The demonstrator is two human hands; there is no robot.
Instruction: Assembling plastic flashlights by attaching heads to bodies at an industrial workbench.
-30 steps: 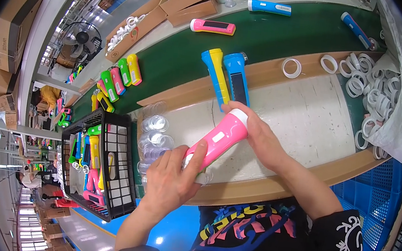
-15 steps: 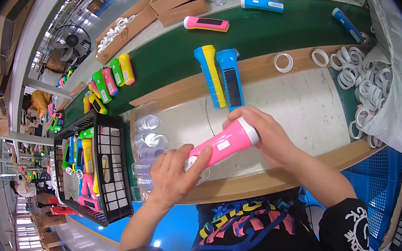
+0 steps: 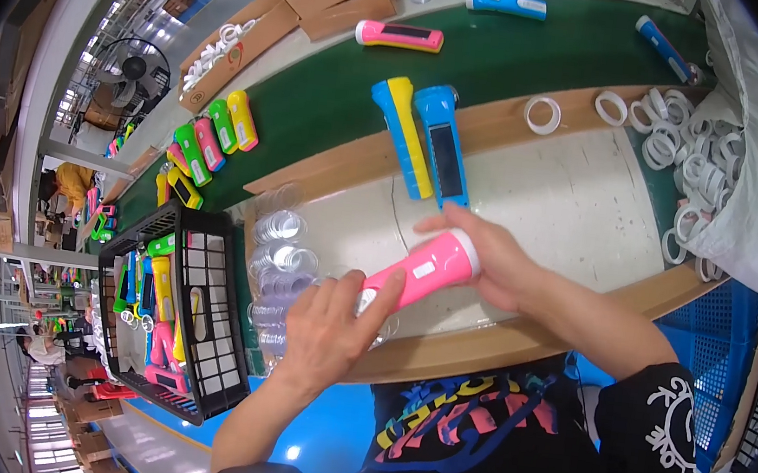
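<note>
A pink flashlight (image 3: 436, 266) with a white ring round its head end lies slantwise in front of me. My left hand (image 3: 329, 329) is closed round its tail end, thumb along the body near a white switch. My right hand (image 3: 499, 261) is at the head end, its palm against the white ring and its fingers curving over the far side; part of its grip is hidden. Just beyond, a blue-and-yellow flashlight (image 3: 404, 137) and a blue flashlight with a dark panel (image 3: 446, 155) lean side by side on the cardboard-edged tray (image 3: 580, 194).
Clear round lenses (image 3: 281, 258) are stacked at the tray's left. White rings (image 3: 704, 175) pile up at right beside a white sack (image 3: 755, 214). A black crate (image 3: 216, 339) of flashlights stands at left. Across the green belt (image 3: 307, 126) lie more flashlights, including a pink one (image 3: 400, 37).
My right hand has shifted slightly on the head end, and its fingers reach less over the white ring. The pink flashlight has turned a little; my left hand keeps its hold.
</note>
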